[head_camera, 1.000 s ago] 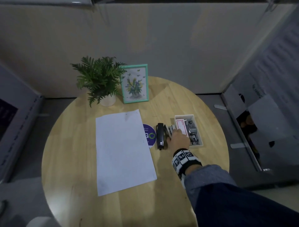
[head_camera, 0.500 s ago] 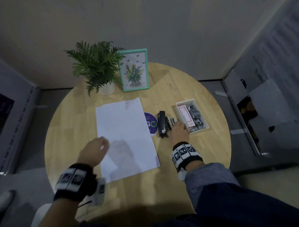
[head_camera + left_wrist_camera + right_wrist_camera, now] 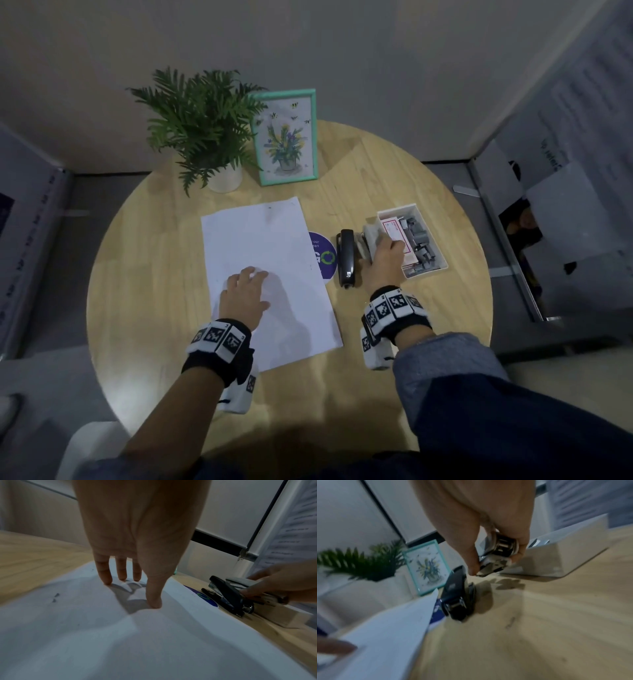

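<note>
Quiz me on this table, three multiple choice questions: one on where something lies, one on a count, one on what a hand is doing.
1. Where does the black stapler lie?
A. Between the purple disc and the box
B. Inside the box
C. On a shelf

2. How many staplers show?
A. One
B. Two
C. Four

3. What is the left hand doing?
A. Making a fist in the air
B. Gripping a pen
C. Resting straight fingers on the paper

Answers:
1. A, the disc is on one side of it and the box farther off on the other.
2. B, the black one lies on the table and the right hand grips a grey stapler.
3. C, the left wrist view shows the fingertips touching the sheet.
</note>
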### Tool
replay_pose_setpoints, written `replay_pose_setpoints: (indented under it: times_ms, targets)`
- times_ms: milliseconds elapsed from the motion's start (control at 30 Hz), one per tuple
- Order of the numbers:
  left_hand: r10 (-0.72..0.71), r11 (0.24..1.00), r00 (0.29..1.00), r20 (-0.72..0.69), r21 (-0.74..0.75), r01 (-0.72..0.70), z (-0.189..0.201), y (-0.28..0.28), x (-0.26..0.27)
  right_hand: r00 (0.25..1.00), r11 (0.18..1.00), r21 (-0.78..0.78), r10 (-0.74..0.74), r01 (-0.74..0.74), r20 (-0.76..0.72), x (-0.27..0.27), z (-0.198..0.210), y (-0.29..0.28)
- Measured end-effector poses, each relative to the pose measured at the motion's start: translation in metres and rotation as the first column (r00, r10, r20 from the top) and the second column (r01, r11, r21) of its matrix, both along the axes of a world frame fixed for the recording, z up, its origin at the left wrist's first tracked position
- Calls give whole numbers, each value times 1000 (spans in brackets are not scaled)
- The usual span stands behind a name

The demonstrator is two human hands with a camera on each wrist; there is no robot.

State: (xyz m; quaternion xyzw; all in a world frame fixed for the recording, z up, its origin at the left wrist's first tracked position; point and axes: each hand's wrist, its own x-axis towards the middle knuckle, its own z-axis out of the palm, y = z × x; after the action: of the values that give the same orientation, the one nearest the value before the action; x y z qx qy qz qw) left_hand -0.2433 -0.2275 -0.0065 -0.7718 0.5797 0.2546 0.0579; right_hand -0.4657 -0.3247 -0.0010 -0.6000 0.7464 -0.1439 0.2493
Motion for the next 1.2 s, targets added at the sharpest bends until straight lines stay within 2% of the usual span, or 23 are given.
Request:
replay_pose_setpoints:
  times_ms: [100, 200, 333, 400, 500, 567, 667, 733, 767, 800, 833, 900, 933, 1000, 1100, 1200]
  targets:
    - [4, 1000, 1000, -20, -2, -4, -2, 3, 0, 988, 997, 17, 76, -75, -136, 5, -4, 3]
    - [-2, 1000, 1000, -19, -6, 1, -2, 4, 2, 986, 996, 14, 91, -90, -143, 0, -2, 4]
    - [-9, 1000, 1000, -8, -15, 8, -4, 5, 2, 957, 952, -212, 173, -223, -231, 6, 12, 8]
    - [-12, 1000, 1000, -9, -9, 12, -3, 5, 1, 927, 944, -124, 265, -306, -267, 19, 18, 11]
    - [-24, 1000, 1000, -12, 4, 24, 1, 5, 2, 899, 943, 113, 334, -314, -284, 33, 13, 10]
    - [-44, 999, 999, -7, 9, 44, 5, 5, 3, 917, 944, 171, 318, -282, -240, 33, 12, 8]
    - [-33, 997, 999, -19, -68, 31, 15, 8, 2, 968, 961, 140, 248, -239, -46, 25, 22, 9]
    - [12, 980, 993, -114, -197, -35, 24, 7, -2, 967, 966, 92, 230, -241, 110, 23, 35, 12]
    - [40, 967, 976, -212, -238, -92, 30, 6, -5, 953, 964, 78, 236, -255, 192, 23, 44, 16]
    - [76, 954, 936, -345, -247, -168, 37, 5, -11, 928, 961, 73, 234, -266, 289, 25, 55, 21]
    - [121, 943, 859, -498, -213, -256, 46, 3, -17, 890, 960, 70, 222, -271, 397, 28, 65, 27]
    - [183, 918, 630, -755, -99, -384, 66, 1, -34, 786, 955, 69, 196, -289, 586, 34, 86, 41]
    - [184, 903, 537, -824, -74, -424, 76, 2, -42, 741, 951, 59, 198, -305, 641, 35, 95, 48]
    - [147, 865, 422, -895, -91, -494, 95, 6, -54, 677, 947, 21, 213, -319, 704, 35, 108, 62]
    - [78, 834, 374, -924, -145, -533, 104, 17, -64, 634, 931, -56, 289, -362, 717, 24, 117, 76]
    - [29, 834, 387, -922, -191, -517, 102, 24, -74, 600, 896, -101, 370, -433, 710, 11, 127, 86]
